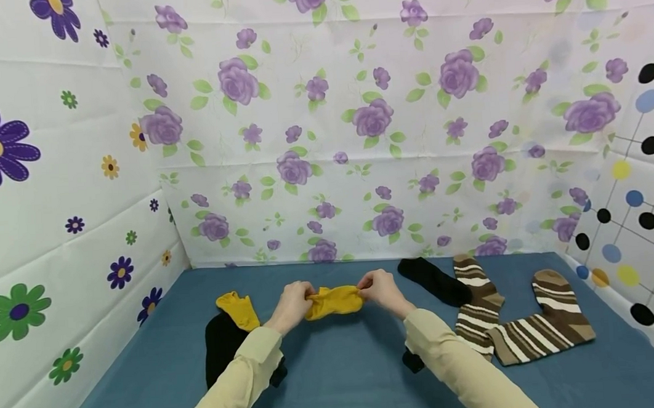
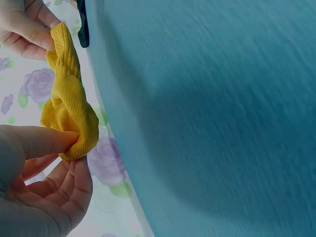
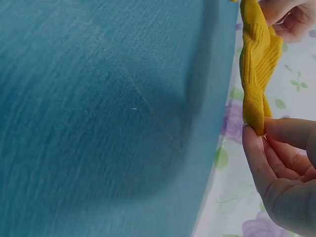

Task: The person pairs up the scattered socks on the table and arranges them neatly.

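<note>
A yellow ribbed sock is stretched sideways between both hands, above the blue table. My left hand pinches its left end between thumb and fingers; in the left wrist view the thumb presses into the bunched knit. At the opposite end, my right hand pinches the sock's tip, with thumb and forefinger meeting on it in the right wrist view. A second yellow sock lies to the left, partly over a black sock, which my left sleeve partly covers.
Another black sock lies at the back right, overlapping a brown-and-white striped sock. A second striped sock is bent beside it. Small black pieces peek out by the forearms. Flowered cloth walls enclose the blue table.
</note>
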Demonstrator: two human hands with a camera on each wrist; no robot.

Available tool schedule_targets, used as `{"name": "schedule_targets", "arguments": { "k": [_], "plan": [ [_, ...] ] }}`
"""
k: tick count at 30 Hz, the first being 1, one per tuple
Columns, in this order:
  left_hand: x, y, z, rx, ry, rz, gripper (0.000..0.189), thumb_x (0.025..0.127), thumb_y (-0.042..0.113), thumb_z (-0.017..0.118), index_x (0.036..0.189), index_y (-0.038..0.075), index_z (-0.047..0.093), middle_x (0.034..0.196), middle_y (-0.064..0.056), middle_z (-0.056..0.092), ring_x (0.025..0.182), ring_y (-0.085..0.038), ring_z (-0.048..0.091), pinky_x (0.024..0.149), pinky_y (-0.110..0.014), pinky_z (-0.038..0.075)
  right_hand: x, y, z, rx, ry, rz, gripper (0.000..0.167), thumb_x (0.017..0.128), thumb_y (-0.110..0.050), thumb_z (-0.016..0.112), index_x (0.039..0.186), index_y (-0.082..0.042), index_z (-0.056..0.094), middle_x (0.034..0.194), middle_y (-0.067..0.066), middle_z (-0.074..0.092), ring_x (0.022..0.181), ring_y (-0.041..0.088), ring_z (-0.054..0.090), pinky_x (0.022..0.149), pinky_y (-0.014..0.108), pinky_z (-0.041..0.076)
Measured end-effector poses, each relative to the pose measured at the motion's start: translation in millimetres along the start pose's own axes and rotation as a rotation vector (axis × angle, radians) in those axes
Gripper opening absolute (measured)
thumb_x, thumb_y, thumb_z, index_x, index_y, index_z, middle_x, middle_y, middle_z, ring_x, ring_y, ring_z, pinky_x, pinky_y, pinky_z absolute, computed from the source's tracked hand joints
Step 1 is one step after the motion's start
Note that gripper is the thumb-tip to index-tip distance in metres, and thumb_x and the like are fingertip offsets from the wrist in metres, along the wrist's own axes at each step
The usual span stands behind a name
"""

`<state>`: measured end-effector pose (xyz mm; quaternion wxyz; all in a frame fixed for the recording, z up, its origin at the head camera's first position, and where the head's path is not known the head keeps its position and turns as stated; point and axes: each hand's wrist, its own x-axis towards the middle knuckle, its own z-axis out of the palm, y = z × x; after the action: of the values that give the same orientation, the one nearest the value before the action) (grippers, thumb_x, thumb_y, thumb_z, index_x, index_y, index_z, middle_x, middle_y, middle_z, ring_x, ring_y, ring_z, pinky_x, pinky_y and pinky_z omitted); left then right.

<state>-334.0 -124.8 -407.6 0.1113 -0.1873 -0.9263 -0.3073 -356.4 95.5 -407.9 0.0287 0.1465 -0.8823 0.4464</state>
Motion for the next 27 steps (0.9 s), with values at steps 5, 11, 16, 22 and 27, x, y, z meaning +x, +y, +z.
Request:
{"name": "schedule_targets", "arguments": {
  "k": [5, 11, 16, 22, 27],
  "plan": [
    [3.1, 3.5, 1.4, -0.033, 0.012, 0.009, 0.014, 0.080, -0.010, 0.058, 0.084, 0.001, 0.065, 0.079, -0.007, 0.060, 0.071, -0.020, 0.053, 0.061, -0.030, 0.045, -6.3, -3.0, -9.7, 0.025, 0.019, 0.011, 0.007, 0.078, 0.005, 0.066, 0.084, 0.003, 0.067, 0.075, 0.008, 0.062, 0.064, 0.019, 0.061, 0.060, 0.033, 0.051],
    [4.6, 10.0, 1.8, -0.101, 0.026, 0.025, 0.010, 0.081, -0.008, 0.061, 0.084, 0.002, 0.064, 0.077, -0.004, 0.058, 0.069, -0.018, 0.053, 0.061, -0.030, 0.046, -11.6, -2.0, -19.4, 0.031, 0.035, 0.021, 0.007, 0.078, 0.006, 0.066, 0.084, 0.003, 0.067, 0.074, 0.007, 0.062, 0.064, 0.021, 0.061, 0.062, 0.036, 0.051],
    [6.6, 13.7, 3.8, -0.166, 0.016, 0.020, 0.009, 0.080, -0.007, 0.063, 0.085, 0.001, 0.063, 0.078, -0.005, 0.058, 0.069, -0.018, 0.054, 0.062, -0.030, 0.047, -17.2, -0.2, -27.6, 0.051, 0.043, 0.022, 0.007, 0.077, 0.006, 0.067, 0.083, 0.003, 0.067, 0.074, 0.007, 0.062, 0.065, 0.023, 0.062, 0.064, 0.039, 0.051],
    [7.9, 18.8, 8.8, -0.247, -0.020, 0.016, 0.009, 0.080, -0.005, 0.064, 0.087, 0.000, 0.062, 0.079, -0.005, 0.059, 0.070, -0.019, 0.056, 0.061, -0.028, 0.048, -24.0, 4.8, -38.5, 0.050, 0.061, 0.049, 0.007, 0.077, 0.006, 0.067, 0.083, 0.002, 0.067, 0.073, 0.006, 0.061, 0.066, 0.023, 0.061, 0.064, 0.039, 0.051],
    [9.6, 24.2, 11.5, -0.267, -0.045, 0.026, 0.009, 0.081, -0.004, 0.064, 0.088, 0.001, 0.062, 0.079, -0.004, 0.058, 0.069, -0.017, 0.056, 0.060, -0.027, 0.047, -29.8, 9.1, -44.7, 0.049, 0.057, 0.064, 0.007, 0.078, 0.005, 0.067, 0.084, 0.003, 0.067, 0.074, 0.006, 0.062, 0.070, 0.029, 0.062, 0.063, 0.039, 0.051]
  ]
}}
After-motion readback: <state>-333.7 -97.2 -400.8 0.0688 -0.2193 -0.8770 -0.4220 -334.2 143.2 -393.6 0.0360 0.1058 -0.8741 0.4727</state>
